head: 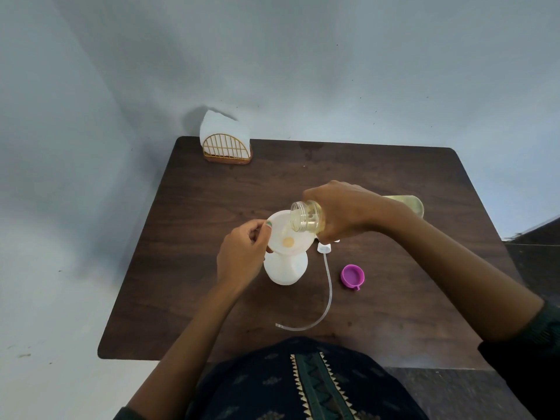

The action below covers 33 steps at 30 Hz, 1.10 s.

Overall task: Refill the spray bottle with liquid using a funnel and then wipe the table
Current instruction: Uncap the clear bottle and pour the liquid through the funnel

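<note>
1. At the far left corner of the dark brown wooden table [188, 298] stands a gold wire napkin holder with a brown base [227, 150], holding white paper napkins [222, 124].
2. The left hand [241, 256] has its fingers curled, and thumb and fingertips pinch the left rim of the white plastic funnel [288, 237].
3. That funnel sits in the neck of the white plastic spray bottle [286, 269], which stands upright near the middle of the table; a little yellowish liquid shows at the funnel's throat.
4. The right hand [345, 210] is wrapped around a clear plastic bottle of pale yellow liquid [306, 218], tipped almost level, its open mouth over the funnel's right rim.
5. Just right of the spray bottle lies its white sprayer cap with a long clear dip tube [325, 286], the tube curving toward the near edge.
6. Further right a purple plastic screw cap [353, 275] lies open side up, apart from the tube.
</note>
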Each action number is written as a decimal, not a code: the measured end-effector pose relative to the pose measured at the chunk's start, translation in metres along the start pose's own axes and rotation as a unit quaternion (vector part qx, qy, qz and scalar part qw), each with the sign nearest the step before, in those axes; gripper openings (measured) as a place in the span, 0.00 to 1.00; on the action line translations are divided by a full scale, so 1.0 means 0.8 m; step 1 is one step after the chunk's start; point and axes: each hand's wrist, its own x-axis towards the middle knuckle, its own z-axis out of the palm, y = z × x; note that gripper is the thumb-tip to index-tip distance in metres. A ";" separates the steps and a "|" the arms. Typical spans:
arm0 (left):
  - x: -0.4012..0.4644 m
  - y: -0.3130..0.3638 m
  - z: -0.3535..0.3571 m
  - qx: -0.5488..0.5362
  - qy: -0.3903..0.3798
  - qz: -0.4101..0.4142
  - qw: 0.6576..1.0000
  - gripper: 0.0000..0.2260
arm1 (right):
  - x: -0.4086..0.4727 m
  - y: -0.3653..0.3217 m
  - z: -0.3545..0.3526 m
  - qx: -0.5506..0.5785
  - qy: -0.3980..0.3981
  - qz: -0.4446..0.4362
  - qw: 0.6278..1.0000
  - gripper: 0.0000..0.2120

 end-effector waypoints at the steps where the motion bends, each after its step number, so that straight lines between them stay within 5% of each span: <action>1: 0.000 0.000 0.000 0.001 -0.001 -0.001 1.000 0.11 | 0.000 0.000 0.000 0.000 -0.001 0.000 1.000 0.17; 33: 0.002 -0.005 -0.001 -0.014 -0.009 -0.016 1.000 0.10 | 0.002 -0.006 -0.003 -0.007 -0.010 0.000 1.000 0.18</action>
